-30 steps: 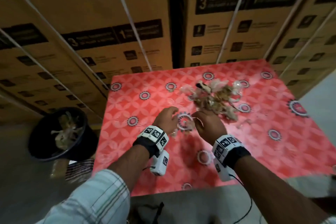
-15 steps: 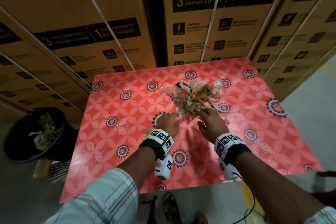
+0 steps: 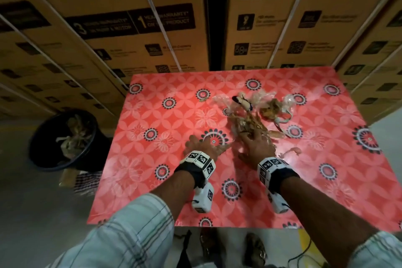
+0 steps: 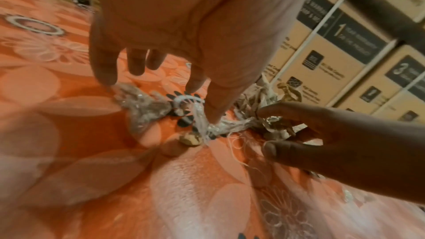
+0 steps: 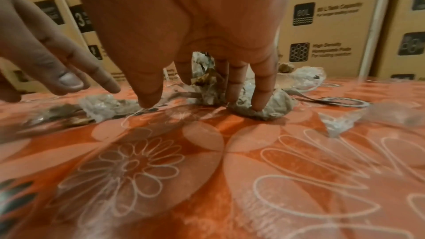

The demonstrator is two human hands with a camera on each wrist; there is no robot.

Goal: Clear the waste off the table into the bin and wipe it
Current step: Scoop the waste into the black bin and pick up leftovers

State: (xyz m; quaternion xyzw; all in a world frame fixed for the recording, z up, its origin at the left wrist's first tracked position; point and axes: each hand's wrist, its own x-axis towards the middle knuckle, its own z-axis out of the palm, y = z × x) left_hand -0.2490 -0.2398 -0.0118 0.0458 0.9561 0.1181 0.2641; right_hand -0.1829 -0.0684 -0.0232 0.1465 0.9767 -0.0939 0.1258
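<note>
Bin (image 3: 63, 137): on the floor off the table's left side, well apart from the heap; some scraps already lie in it. Risk: a loose double handful must cross that gap, so bits could drop on the floor.
Table (image 3: 139, 172): red flowered cover, slick-looking; light scraps may skid from a sweeping hand.
Left hand (image 3: 201, 144): fingers spread and pointing down, tips on or just above the cover beside a crumpled film scrap (image 4: 142, 104); nothing gripped. Thin white threads (image 4: 202, 121) lie at its thumb (likely to be left behind).
Waste heap (image 3: 250, 119): mid-table toward the far edge, clear film, brown husk-like bits, strips. Loosely tangled, so a partial grab may scatter it.
Right hand (image 3: 256, 148): fingers extended, pressing into the heap's near edge, one fingertip sunk in a wad (image 5: 264, 110); thumb apart, no closed hold yet.
Stray film (image 3: 291, 151): just right of that hand, easily missed.
Hard to tell: what the brown bits are; no wiping cloth can be made out; wrist views blurred at the edges.
</note>
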